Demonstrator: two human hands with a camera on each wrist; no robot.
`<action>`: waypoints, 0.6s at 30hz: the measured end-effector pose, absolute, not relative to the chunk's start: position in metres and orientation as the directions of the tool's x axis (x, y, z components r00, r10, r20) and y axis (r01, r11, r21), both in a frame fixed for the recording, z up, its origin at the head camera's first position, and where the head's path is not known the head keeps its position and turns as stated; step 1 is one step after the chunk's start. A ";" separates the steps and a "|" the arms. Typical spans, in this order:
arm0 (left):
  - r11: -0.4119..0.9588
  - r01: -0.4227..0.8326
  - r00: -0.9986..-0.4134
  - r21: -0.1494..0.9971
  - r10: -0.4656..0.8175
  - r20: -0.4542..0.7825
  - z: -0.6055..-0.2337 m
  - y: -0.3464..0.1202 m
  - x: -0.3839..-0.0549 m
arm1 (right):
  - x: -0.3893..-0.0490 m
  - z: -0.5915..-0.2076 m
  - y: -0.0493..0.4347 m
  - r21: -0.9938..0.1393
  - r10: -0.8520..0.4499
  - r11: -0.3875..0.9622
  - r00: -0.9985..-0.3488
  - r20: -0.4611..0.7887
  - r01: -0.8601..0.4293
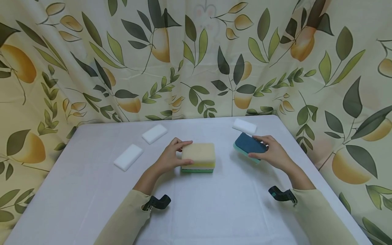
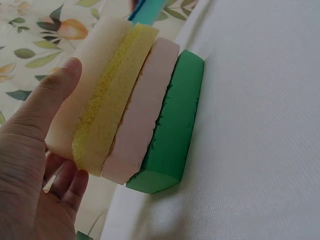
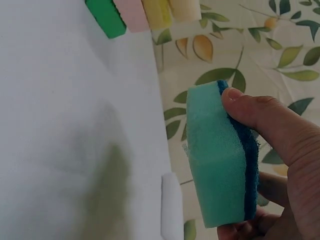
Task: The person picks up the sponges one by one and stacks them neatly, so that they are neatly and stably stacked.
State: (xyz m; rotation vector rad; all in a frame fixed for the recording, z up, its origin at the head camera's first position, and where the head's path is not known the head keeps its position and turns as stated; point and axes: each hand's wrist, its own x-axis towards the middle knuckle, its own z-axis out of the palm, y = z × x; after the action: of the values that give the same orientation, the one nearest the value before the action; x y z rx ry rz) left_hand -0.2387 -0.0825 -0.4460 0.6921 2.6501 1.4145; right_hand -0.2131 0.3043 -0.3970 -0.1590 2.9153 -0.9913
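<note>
In the middle of the table a stack stands with a green sponge (image 2: 170, 125) at the bottom, a pale pink layer (image 2: 142, 110) over it, and a yellow sponge (image 1: 199, 154) with a cream top uppermost. My left hand (image 1: 171, 156) grips the yellow sponge from its left side, thumb at the front and fingers at the back. To the right, my right hand (image 1: 272, 153) pinches a teal sponge (image 3: 215, 155) with a dark blue scouring side, holding it tilted above the table. The blue side faces up in the head view.
Two white blocks (image 1: 128, 157) lie on the left part of the white-covered table (image 1: 214, 211). Another white block (image 1: 244, 126) lies behind the right hand, near the back edge. A curtain (image 1: 196, 68) printed with fruit and leaves hangs behind the table.
</note>
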 end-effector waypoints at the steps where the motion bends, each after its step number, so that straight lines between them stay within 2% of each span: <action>1: 0.477 0.358 -0.898 0.803 0.413 0.155 -0.446 -0.082 -0.239 | -0.213 -0.396 0.303 -0.610 -0.120 0.788 -0.993 -0.021 -0.082; 18: 0.492 0.342 -0.905 0.800 0.402 0.140 -0.447 -0.081 -0.238 | -0.219 -0.386 0.284 -0.628 -0.190 0.765 -0.982 -0.009 -0.142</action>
State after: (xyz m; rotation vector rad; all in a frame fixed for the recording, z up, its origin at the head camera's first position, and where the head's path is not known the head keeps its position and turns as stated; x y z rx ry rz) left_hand -0.2384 -0.0812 -0.4468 0.6638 2.6561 1.4019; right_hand -0.2194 0.2835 -0.3858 -0.2713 2.8834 -1.0161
